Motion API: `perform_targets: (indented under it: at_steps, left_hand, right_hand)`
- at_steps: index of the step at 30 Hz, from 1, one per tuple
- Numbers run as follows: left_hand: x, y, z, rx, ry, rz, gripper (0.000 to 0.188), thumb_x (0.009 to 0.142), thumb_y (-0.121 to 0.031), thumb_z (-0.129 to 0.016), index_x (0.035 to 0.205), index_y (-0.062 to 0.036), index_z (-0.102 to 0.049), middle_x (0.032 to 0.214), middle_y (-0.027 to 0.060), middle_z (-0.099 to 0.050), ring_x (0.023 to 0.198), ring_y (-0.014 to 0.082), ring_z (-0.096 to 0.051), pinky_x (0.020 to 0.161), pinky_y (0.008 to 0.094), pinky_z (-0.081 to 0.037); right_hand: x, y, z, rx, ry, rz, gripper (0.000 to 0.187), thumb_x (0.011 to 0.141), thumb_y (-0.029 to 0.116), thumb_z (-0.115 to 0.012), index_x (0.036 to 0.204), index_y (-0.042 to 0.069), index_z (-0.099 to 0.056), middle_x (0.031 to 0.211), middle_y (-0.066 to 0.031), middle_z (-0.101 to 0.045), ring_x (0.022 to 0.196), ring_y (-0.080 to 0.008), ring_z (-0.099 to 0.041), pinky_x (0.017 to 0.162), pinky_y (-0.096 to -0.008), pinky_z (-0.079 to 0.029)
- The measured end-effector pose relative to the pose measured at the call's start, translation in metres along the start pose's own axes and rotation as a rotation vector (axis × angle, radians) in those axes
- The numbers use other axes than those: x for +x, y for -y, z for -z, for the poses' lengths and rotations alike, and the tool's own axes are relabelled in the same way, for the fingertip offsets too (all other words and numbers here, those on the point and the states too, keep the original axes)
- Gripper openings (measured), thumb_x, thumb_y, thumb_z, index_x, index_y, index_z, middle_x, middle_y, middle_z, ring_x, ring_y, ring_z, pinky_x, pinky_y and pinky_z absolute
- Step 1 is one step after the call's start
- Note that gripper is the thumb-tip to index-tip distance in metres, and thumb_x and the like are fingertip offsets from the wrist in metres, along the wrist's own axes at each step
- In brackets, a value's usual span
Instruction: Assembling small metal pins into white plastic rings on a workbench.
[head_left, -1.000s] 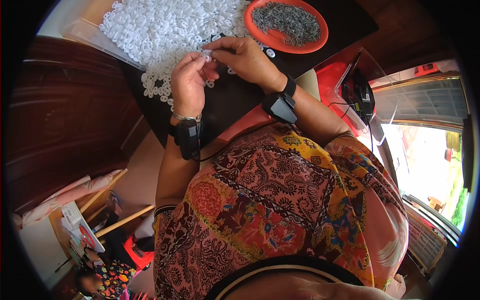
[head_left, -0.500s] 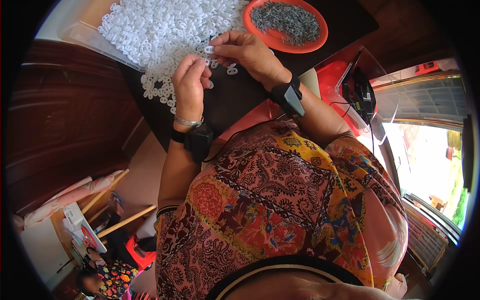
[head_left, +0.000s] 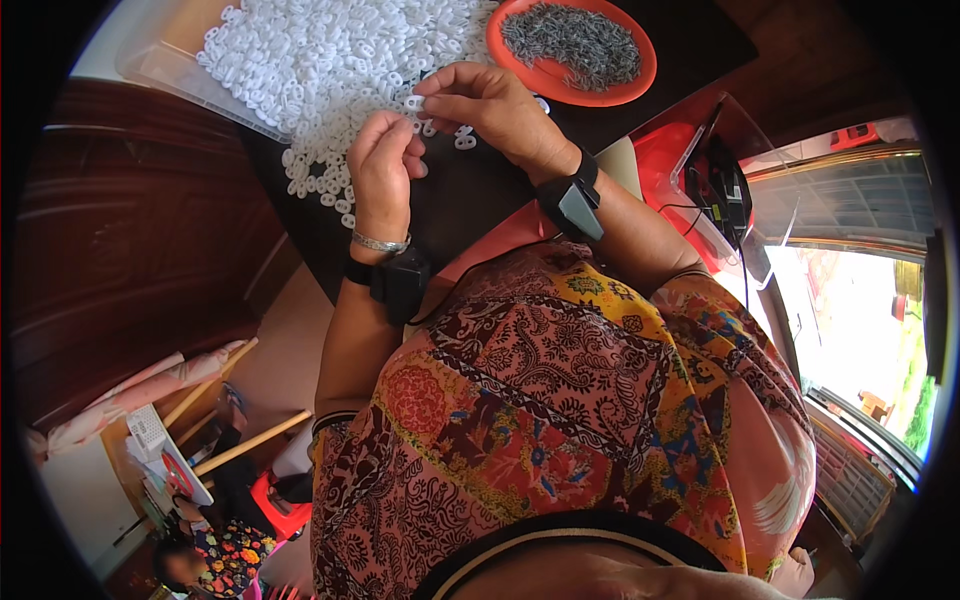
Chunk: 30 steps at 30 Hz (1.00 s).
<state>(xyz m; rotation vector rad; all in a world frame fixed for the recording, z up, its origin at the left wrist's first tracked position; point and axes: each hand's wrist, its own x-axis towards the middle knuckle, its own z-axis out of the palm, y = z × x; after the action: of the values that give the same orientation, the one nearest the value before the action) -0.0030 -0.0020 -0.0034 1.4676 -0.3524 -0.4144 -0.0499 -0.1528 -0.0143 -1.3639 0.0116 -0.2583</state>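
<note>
1. White plastic ring [head_left: 413, 102]: a small oval link, pinched at the fingertips of both hands, held just above the dark desk [head_left: 470, 195] at the near edge of the white heap.
2. Right hand [head_left: 490, 105]: reached in from the right, its grip closed on the white plastic ring with thumb and forefinger together; a dark wrist device with a grey face [head_left: 574, 198] sat on its forearm.
3. Left hand [head_left: 382, 165]: knuckles up, fingers curled, its grip also meeting the white plastic ring at the thumb and fingertip; a thin silver bangle [head_left: 380, 243] and a black wrist device [head_left: 398, 282] lay just behind the wrist.
4. Heap of white rings [head_left: 320, 70]: many like pieces spread over the far left of the desk, some linked into a sheet, a few loose ones [head_left: 462, 140] lying beside the right hand.
5. Clear plastic tray [head_left: 160, 70]: far left, under part of the heap.
6. Orange round dish [head_left: 575, 85]: far right of the hands, well apart from the ring, filled with small grey pieces [head_left: 572, 40].
7. Red container [head_left: 665, 160] with a black gadget and cable [head_left: 725, 190]: right of the desk.
8. Patterned garment [head_left: 560, 420]: red, yellow and black print, filling the near centre.
9. Dark wooden furniture [head_left: 140, 240]: left of the desk.
10. Wooden sticks [head_left: 240, 445] and rolled pink cloth [head_left: 130, 395]: near left, on the floor.
</note>
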Motion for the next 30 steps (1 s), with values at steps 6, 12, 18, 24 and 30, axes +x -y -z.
perform_targets:
  at_steps: [6,12,18,24,30]
  left_hand:
    - [0.0,0.001,0.001,-0.019,-0.023,0.013,0.014,0.087,-0.015,-0.052,0.079,-0.004,-0.056,0.066,0.0012,-0.052,0.052,0.0072,-0.045,0.047,0.0199,-0.037]
    - [0.001,0.002,0.002,-0.027,-0.021,0.008,0.014,0.087,-0.015,-0.052,0.08,-0.0037,-0.056,0.065,0.0014,-0.052,0.052,0.0072,-0.045,0.047,0.0197,-0.037]
    - [0.0,0.001,0.001,0.012,-0.028,-0.019,0.015,0.087,-0.015,-0.052,0.078,-0.0035,-0.056,0.064,0.0015,-0.051,0.051,0.0071,-0.045,0.046,0.0197,-0.037]
    - [-0.001,0.002,0.0,0.068,-0.04,-0.072,0.016,0.087,-0.015,-0.051,0.077,-0.0036,-0.055,0.064,0.0006,-0.05,0.052,0.0061,-0.044,0.046,0.0195,-0.036]
    - [-0.002,0.001,-0.001,0.067,-0.053,-0.1,0.016,0.088,-0.014,-0.051,0.077,-0.0033,-0.055,0.064,-0.0003,-0.049,0.052,0.0052,-0.042,0.046,0.0193,-0.036]
  right_hand:
    - [-0.002,0.001,-0.002,-0.022,0.006,0.043,0.019,0.086,0.008,-0.061,0.104,0.005,-0.064,0.083,0.0007,-0.063,0.073,-0.0051,-0.058,0.067,-0.0191,-0.047]
    - [-0.004,0.004,-0.007,-0.051,-0.018,0.041,0.02,0.083,0.01,-0.064,0.102,0.004,-0.066,0.084,0.0006,-0.066,0.074,-0.0031,-0.057,0.062,-0.018,-0.045]
    - [-0.007,0.008,-0.007,-0.072,-0.012,0.01,0.02,0.083,0.01,-0.065,0.102,0.003,-0.066,0.084,0.0002,-0.066,0.075,-0.0034,-0.058,0.064,-0.018,-0.046]
    - [-0.005,0.007,-0.006,-0.086,-0.015,0.003,0.02,0.083,0.011,-0.065,0.101,0.004,-0.066,0.082,0.0011,-0.065,0.073,-0.0032,-0.057,0.062,-0.0178,-0.045]
    - [-0.005,0.007,-0.007,-0.042,0.003,0.039,0.02,0.082,0.013,-0.065,0.101,0.004,-0.065,0.081,0.002,-0.064,0.07,-0.0019,-0.055,0.059,-0.0171,-0.043]
